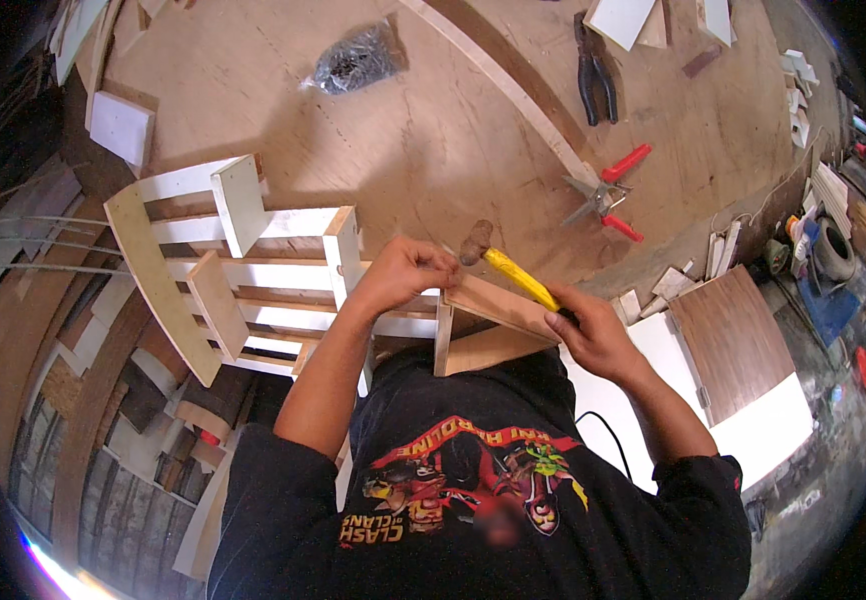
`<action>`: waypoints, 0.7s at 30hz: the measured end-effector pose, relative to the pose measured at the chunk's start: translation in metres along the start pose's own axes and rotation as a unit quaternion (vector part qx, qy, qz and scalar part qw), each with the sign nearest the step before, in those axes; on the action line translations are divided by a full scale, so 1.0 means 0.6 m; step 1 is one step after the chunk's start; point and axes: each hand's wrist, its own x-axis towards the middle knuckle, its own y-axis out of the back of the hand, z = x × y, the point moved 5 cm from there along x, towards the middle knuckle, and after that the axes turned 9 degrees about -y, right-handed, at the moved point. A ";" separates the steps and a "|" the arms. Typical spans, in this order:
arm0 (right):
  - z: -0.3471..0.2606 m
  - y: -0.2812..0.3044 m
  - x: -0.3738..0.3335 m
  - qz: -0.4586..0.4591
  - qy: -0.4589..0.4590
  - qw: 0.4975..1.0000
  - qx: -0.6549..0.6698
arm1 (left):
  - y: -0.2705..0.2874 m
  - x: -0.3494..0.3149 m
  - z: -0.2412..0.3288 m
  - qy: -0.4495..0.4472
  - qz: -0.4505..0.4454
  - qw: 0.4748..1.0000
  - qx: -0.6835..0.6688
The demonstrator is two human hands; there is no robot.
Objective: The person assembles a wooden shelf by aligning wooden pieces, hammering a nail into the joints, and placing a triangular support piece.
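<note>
My right hand (pixel 598 335) is closed around the yellow handle of a hammer (pixel 521 277). The rusty hammer head is up beside my left hand, just above a board's end. My left hand (pixel 403 278) is pinched at the corner of a small frame of light wooden boards (pixel 498 303); whatever sits between the fingertips is too small to make out. That frame rests close against my shirt, its boards meeting at an angle. Left of it lies a slatted wooden piece (pixel 238 230) of white strips and short blocks, partly covered by my left forearm.
On the brown work surface (pixel 353 150) lie a clear plastic bag of small dark pieces (pixel 358 62), dark pliers (pixel 596 80), red-handled snips (pixel 608 192) and a long wooden strip (pixel 513 85). A white panel with a brown board (pixel 738 340) is at right. Scrap wood lies at left.
</note>
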 end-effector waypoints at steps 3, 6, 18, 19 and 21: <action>-0.013 -0.005 0.005 -0.036 -0.035 0.998 0.023 | 0.002 -0.001 -0.005 -0.015 0.011 1.000 -0.001; -0.013 -0.008 0.005 -0.014 -0.003 1.000 0.028 | 0.000 -0.001 -0.004 -0.005 0.001 1.000 -0.029; -0.013 -0.007 -0.001 -0.060 -0.023 0.998 0.014 | -0.001 -0.003 -0.003 -0.029 0.002 1.000 -0.011; -0.014 -0.007 0.000 -0.065 -0.018 0.997 0.025 | -0.001 -0.002 0.004 -0.024 -0.008 1.000 0.014; -0.012 -0.006 0.000 -0.070 -0.013 0.997 0.037 | -0.001 0.001 0.006 -0.019 -0.019 0.999 0.038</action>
